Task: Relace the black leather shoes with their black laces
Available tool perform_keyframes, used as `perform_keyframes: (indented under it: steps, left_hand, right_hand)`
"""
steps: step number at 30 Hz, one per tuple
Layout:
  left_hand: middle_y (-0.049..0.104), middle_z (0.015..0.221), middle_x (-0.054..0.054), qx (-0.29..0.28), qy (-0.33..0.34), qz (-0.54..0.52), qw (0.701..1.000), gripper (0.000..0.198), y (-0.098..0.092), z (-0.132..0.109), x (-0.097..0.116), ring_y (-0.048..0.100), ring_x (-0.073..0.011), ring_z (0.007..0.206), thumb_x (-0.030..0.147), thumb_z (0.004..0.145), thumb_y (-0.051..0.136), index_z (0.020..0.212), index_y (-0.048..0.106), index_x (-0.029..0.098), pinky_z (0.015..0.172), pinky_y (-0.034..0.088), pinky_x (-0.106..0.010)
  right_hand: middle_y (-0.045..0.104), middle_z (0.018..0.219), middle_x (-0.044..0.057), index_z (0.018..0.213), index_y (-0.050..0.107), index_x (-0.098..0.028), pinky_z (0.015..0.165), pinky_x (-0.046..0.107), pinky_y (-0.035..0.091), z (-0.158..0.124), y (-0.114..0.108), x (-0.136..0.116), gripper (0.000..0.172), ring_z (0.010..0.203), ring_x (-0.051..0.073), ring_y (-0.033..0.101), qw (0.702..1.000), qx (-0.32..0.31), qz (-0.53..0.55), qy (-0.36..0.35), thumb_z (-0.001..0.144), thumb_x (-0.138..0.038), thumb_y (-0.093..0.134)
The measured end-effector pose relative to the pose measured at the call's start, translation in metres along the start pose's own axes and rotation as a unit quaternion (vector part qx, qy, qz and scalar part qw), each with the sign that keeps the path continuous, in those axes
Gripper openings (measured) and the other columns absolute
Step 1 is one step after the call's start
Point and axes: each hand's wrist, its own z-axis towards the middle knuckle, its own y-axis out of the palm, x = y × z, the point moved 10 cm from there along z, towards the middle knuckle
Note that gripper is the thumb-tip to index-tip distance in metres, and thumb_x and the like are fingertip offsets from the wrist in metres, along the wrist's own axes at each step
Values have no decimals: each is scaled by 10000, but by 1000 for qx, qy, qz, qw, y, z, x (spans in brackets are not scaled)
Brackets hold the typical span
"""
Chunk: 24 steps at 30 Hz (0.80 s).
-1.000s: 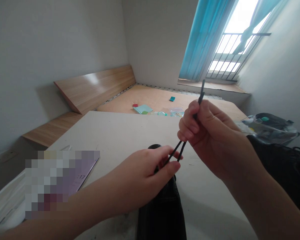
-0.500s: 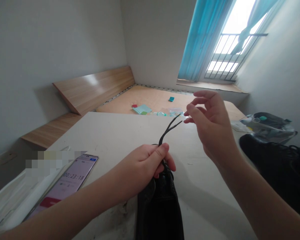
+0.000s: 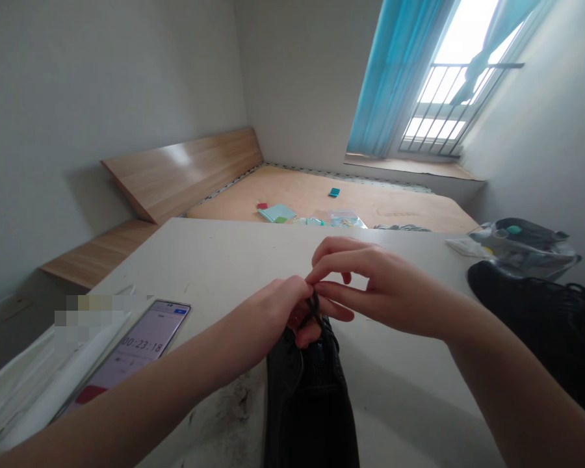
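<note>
A black shoe (image 3: pixel 307 403) lies on the white table, its toe toward me. Above its lacing my left hand (image 3: pixel 287 312) pinches the black shoelace (image 3: pixel 314 307), which is bent between thumb and fingers. My right hand (image 3: pixel 355 273) meets the left one there, thumb and index fingertips pressed together at the lace. The tips of the lace are hidden by the fingers.
A second black shoe (image 3: pixel 531 325) is on the right, with a clear plastic bag (image 3: pixel 531 244) behind it. A phone showing a timer (image 3: pixel 141 344) lies at left beside white plastic packaging (image 3: pixel 73 370). A bed (image 3: pixel 385 201) with small packets stands beyond the white table (image 3: pixel 214 253).
My right hand has come down and left from above the table to the lace at my left hand. The two free lace ends that stuck up are now out of sight among the fingers.
</note>
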Motion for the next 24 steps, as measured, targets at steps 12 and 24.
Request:
perform_keyframes:
  steps: [12, 24]
  left_hand:
    - [593, 692, -1, 72, 23, 5, 997, 246, -15, 4, 2, 511, -139, 640, 342, 870, 536, 924, 649, 131, 634, 404, -272]
    - [719, 1047, -58, 198, 225, 435, 849, 310, -2, -37, 57, 639, -248, 940, 209, 935, 448, 1164, 657, 215, 829, 486, -390]
  right_hand:
    - [526, 602, -49, 756, 658, -225, 486, 245, 328, -25, 14, 20, 243, 550, 104, 418, 976, -130, 25, 173, 898, -393, 555]
    - [565, 615, -27, 673, 538, -196, 551, 262, 396, -18, 48, 40, 126, 586, 126, 503, 952, -148, 138, 232, 793, -218, 506]
